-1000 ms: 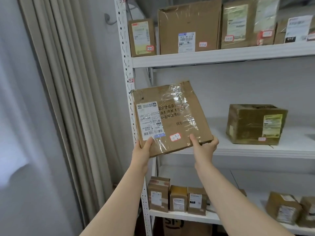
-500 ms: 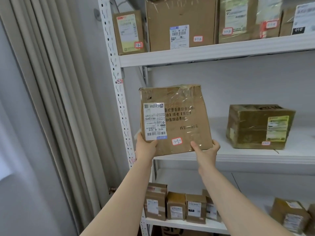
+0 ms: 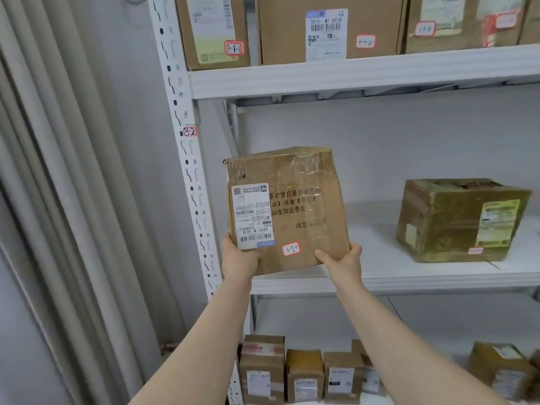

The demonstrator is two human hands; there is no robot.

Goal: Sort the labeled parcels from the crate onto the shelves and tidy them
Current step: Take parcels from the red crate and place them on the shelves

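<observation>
Parcel, seemingly 3-2-1, in both hands

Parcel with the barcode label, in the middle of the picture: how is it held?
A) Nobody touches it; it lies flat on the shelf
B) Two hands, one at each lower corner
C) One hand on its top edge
B: the left hand holds the parcel at its lower left corner and the right hand holds it at its lower right corner, keeping it upright.
</observation>
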